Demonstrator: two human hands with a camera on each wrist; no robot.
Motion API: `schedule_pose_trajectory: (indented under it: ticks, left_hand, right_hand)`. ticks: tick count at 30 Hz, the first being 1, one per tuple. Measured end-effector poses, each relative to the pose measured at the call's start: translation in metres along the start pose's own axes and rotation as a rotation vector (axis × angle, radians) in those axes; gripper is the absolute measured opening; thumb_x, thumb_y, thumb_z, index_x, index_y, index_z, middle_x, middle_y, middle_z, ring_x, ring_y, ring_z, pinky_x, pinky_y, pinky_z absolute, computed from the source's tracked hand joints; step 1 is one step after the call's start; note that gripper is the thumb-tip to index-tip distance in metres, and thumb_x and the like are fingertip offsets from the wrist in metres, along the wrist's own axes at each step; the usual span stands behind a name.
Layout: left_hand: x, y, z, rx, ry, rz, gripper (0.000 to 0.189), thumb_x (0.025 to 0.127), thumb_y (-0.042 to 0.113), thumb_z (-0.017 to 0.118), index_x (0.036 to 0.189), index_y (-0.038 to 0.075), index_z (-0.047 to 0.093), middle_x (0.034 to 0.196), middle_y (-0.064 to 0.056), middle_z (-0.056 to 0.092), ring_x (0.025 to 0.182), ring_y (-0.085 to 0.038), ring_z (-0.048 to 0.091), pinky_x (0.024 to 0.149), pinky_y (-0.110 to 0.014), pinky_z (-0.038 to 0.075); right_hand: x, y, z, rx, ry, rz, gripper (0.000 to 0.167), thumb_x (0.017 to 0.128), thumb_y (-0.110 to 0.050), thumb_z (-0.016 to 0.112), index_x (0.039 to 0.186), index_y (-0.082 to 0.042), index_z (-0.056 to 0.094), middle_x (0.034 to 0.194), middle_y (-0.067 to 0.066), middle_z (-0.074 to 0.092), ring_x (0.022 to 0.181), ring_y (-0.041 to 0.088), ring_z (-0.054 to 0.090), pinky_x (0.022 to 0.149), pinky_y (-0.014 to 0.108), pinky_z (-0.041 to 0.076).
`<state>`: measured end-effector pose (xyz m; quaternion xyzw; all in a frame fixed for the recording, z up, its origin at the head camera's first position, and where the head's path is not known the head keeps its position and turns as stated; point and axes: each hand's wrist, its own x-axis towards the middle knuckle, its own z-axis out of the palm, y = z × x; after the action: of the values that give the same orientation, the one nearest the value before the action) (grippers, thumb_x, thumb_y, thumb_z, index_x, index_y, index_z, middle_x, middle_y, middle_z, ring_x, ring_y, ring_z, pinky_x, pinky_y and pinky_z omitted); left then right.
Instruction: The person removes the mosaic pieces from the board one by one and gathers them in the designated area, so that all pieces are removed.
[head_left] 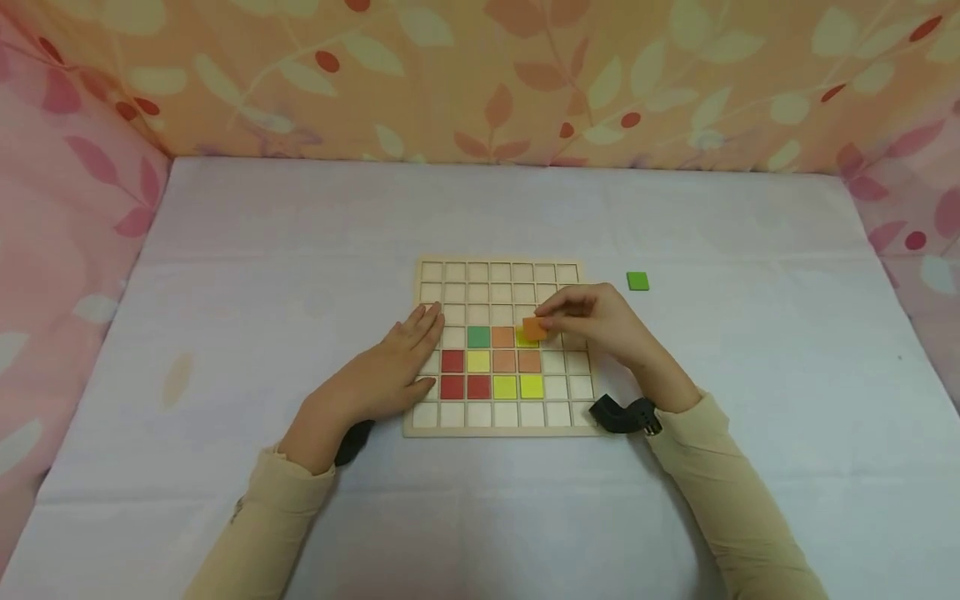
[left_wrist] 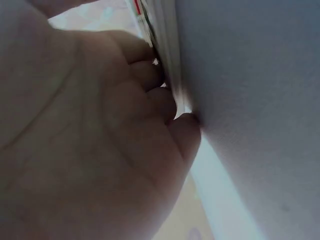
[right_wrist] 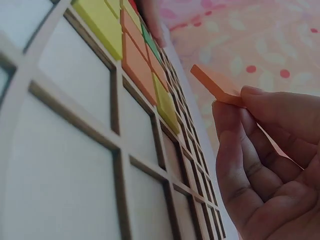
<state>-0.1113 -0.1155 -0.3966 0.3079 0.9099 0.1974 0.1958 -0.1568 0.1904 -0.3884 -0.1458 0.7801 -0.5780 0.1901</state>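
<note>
A wooden grid board [head_left: 495, 432] lies on the table, with red, yellow, orange and green square tiles in some of its cells. My right hand [head_left: 600, 321] pinches an orange tile [head_left: 535, 328] between thumb and fingers. In the right wrist view this orange tile [right_wrist: 215, 86] is held tilted, apart from the board. From above it overlaps a yellow tile [head_left: 522, 340] set in the grid. My left hand [head_left: 386, 367] rests on the board's left edge, fingers extended. The left wrist view shows its fingertips [left_wrist: 185, 132] at the board's side.
A loose green tile [head_left: 637, 282] lies on the white tablecloth [head_left: 750, 250] to the right of the board. Black wrist straps [head_left: 626, 415] sit near both sleeves. Floral cloth walls [head_left: 480, 83] enclose the table at the back and sides.
</note>
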Motion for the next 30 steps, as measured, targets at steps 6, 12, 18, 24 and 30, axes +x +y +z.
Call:
schedule_pose_trajectory:
  ticks: [6, 12, 18, 24, 30]
  left_hand:
    - [-0.001, 0.002, -0.002, 0.016, 0.013, -0.002, 0.072, 0.097, 0.023, 0.048, 0.15, 0.0, 0.006, 0.158, -0.012, -0.004, 0.143, -0.024, -0.008, 0.114, -0.047, 0.008]
    - [-0.003, 0.006, -0.006, 0.069, -0.006, -0.033, 0.073, 0.098, 0.028, 0.047, 0.15, 0.002, 0.003, 0.158, -0.01, -0.007, 0.143, -0.023, -0.009, 0.113, -0.049, 0.006]
    - [-0.008, 0.008, -0.009, 0.058, -0.013, -0.024, 0.072, 0.099, 0.027, 0.046, 0.15, 0.001, 0.004, 0.157, -0.011, -0.006, 0.143, -0.024, -0.009, 0.113, -0.05, 0.006]
    - [-0.011, 0.008, -0.009, 0.051, -0.014, -0.027, 0.073, 0.098, 0.028, 0.047, 0.15, 0.002, 0.003, 0.158, -0.01, -0.006, 0.143, -0.023, -0.01, 0.113, -0.05, 0.005]
    - [-0.013, 0.009, -0.009, 0.043, -0.014, -0.017, 0.072, 0.098, 0.027, 0.047, 0.15, 0.001, 0.004, 0.158, -0.011, -0.006, 0.143, -0.024, -0.009, 0.113, -0.051, 0.005]
  right_hand:
    - [-0.005, -0.004, -0.013, 0.03, 0.059, -0.009, 0.017, 0.085, 0.0, 0.068, 0.099, 0.01, 0.066, 0.092, 0.006, 0.07, 0.079, 0.015, 0.065, 0.071, 0.023, 0.052]
    - [-0.009, -0.001, -0.022, 0.091, 0.092, 0.002, 0.015, 0.086, 0.004, 0.064, 0.1, 0.01, 0.065, 0.09, 0.0, 0.07, 0.08, 0.012, 0.067, 0.075, 0.024, 0.053]
    - [-0.013, 0.001, -0.027, 0.088, 0.127, 0.024, 0.013, 0.085, 0.002, 0.066, 0.098, 0.005, 0.068, 0.087, -0.001, 0.071, 0.077, 0.011, 0.065, 0.073, 0.023, 0.052]
    - [-0.015, 0.005, -0.033, 0.102, 0.148, 0.008, 0.012, 0.084, 0.004, 0.067, 0.094, 0.001, 0.072, 0.084, 0.0, 0.071, 0.073, 0.012, 0.065, 0.071, 0.023, 0.052]
    - [-0.018, 0.008, -0.038, 0.117, 0.172, 0.003, 0.01, 0.083, 0.004, 0.068, 0.091, 0.001, 0.073, 0.082, 0.001, 0.071, 0.069, 0.013, 0.063, 0.067, 0.023, 0.052]
